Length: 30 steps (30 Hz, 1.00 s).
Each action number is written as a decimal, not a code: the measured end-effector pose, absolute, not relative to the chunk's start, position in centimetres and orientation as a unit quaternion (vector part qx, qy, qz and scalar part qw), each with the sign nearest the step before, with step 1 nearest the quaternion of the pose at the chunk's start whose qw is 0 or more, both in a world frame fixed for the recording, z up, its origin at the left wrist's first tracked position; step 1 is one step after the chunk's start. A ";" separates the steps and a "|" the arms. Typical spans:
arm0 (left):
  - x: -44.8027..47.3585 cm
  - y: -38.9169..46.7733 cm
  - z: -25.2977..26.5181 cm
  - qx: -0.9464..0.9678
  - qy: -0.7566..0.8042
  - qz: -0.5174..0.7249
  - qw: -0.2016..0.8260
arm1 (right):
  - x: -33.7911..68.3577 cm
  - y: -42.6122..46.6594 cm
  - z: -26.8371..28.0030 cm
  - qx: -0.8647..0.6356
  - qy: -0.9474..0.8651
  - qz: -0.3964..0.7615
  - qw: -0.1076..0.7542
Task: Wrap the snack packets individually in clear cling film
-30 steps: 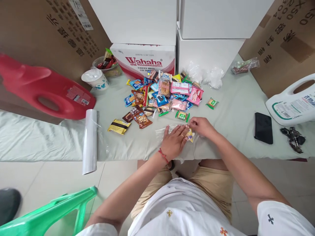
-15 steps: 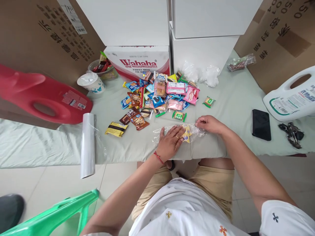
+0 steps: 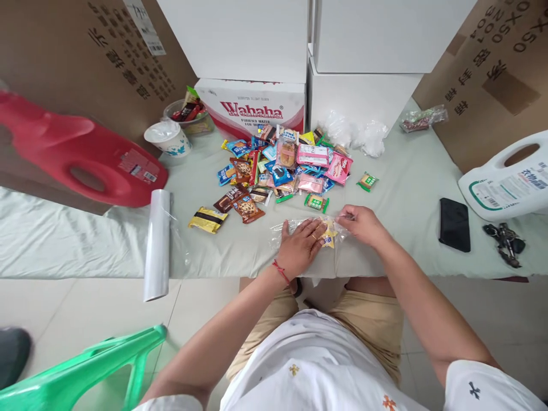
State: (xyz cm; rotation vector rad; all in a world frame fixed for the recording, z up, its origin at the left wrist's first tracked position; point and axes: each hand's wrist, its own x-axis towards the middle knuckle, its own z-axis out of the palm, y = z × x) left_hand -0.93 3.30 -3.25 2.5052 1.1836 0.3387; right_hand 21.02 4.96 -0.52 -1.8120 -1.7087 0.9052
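My left hand lies flat with fingers spread on a clear plastic bag near the table's front edge. Under the film, partly covered by my fingertips, is a yellow snack packet. My right hand pinches the right end of the bag between thumb and fingers. Just beyond the bag lies a green-ended biscuit packet. Farther back, a heap of wrapped snacks sits in front of the Wahaha carton.
A plastic film roll overhangs the front edge at left, beside a red jug. Crumpled clear bags lie behind the heap. On the right are a black phone, keys and a white detergent jug.
My right hand has drawn slightly inward with the bag's end, closer to the yellow packet. My left hand stays pressed flat. The whole view has shifted a little.
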 end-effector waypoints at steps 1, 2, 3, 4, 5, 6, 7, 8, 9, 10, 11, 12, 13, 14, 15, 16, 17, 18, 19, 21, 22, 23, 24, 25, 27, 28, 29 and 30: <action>-0.8 3.2 -3.2 0.881 0.423 0.120 0.174 | 19.5 4.8 -0.4 -0.664 -0.634 0.304 0.253; -0.8 3.3 -3.1 0.877 0.430 0.120 0.176 | 17.9 4.6 -0.4 -0.664 -0.645 0.278 0.258; -0.9 3.4 -3.0 0.873 0.436 0.117 0.184 | 16.4 4.4 -0.5 -0.667 -0.652 0.253 0.256; -1.0 3.6 -2.9 0.870 0.436 0.114 0.200 | 15.1 4.2 -0.8 -0.671 -0.657 0.231 0.252; -1.3 3.9 -2.8 0.869 0.427 0.111 0.225 | 14.0 4.1 -1.1 -0.676 -0.661 0.213 0.248; -1.8 4.4 -2.7 0.868 0.410 0.110 0.257 | 13.2 3.9 -1.4 -0.677 -0.664 0.198 0.247; -2.4 4.9 -2.6 0.866 0.386 0.114 0.296 | 12.7 3.7 -1.7 -0.674 -0.671 0.187 0.247; -3.1 5.5 -2.5 0.860 0.362 0.126 0.337 | 12.3 3.6 -2.0 -0.669 -0.679 0.179 0.243; -4.0 6.0 -2.4 0.847 0.348 0.148 0.374 | 12.1 3.4 -2.2 -0.666 -0.687 0.171 0.233; -4.9 6.6 -2.4 0.827 0.351 0.184 0.398 | 12.0 3.3 -2.3 -0.666 -0.694 0.164 0.218; -5.7 7.0 -2.4 0.804 0.377 0.227 0.401 | 11.9 3.1 -2.3 -0.668 -0.699 0.159 0.200; -6.6 7.4 -2.4 0.778 0.421 0.269 0.380 | 11.8 2.9 -2.3 -0.669 -0.703 0.157 0.183; -7.3 7.6 -2.5 0.755 0.474 0.300 0.340 | 11.7 2.7 -2.2 -0.668 -0.707 0.156 0.171; -7.8 7.7 -2.6 0.736 0.527 0.310 0.290 | 11.6 2.4 -2.2 -0.663 -0.712 0.157 0.166; -8.1 7.6 -2.8 0.727 0.569 0.295 0.245 | 11.5 2.2 -2.1 -0.655 -0.720 0.158 0.167; -8.3 7.4 -2.9 0.729 0.597 0.260 0.213 | 11.4 2.0 -2.1 -0.643 -0.730 0.157 0.174; -8.2 7.0 -3.1 0.738 0.610 0.214 0.196 | 11.4 1.7 -2.2 -0.629 -0.740 0.153 0.183; -8.1 6.6 -3.2 0.748 0.613 0.172 0.187 | 11.4 1.4 -2.2 -0.615 -0.750 0.148 0.194; -7.9 6.2 -3.2 0.758 0.611 0.139 0.181 | 11.4 1.2 -2.3 -0.602 -0.759 0.143 0.205; -7.6 5.5 -3.0 0.767 0.610 0.103 0.170 | 11.6 0.6 -2.6 -0.579 -0.772 0.139 0.224; -7.6 5.3 -2.7 0.767 0.611 0.095 0.168 | 11.7 0.3 -2.7 -0.572 -0.775 0.140 0.230; -7.8 5.3 -2.2 0.766 0.612 0.088 0.174 | 11.9 0.1 -2.8 -0.568 -0.776 0.142 0.235; -8.0 5.3 -1.6 0.763 0.613 0.083 0.190 | 12.0 -0.1 -3.0 -0.566 -0.775 0.146 0.239; -8.2 5.5 -1.0 0.756 0.611 0.082 0.220 | 12.1 -0.3 -3.1 -0.567 -0.773 0.150 0.242; -8.4 5.9 0.1 0.723 0.597 0.103 0.332 | 12.1 -0.4 -3.4 -0.570 -0.766 0.159 0.251; -8.2 6.1 0.6 0.690 0.583 0.127 0.411 | 12.0 -0.4 -3.5 -0.572 -0.762 0.163 0.256; -7.7 6.3 0.9 0.643 0.564 0.160 0.493 | 12.0 -0.4 -3.7 -0.573 -0.758 0.165 0.264; -7.1 6.5 1.2 0.580 0.545 0.198 0.573 | 11.9 -0.4 -3.9 -0.572 -0.755 0.167 0.272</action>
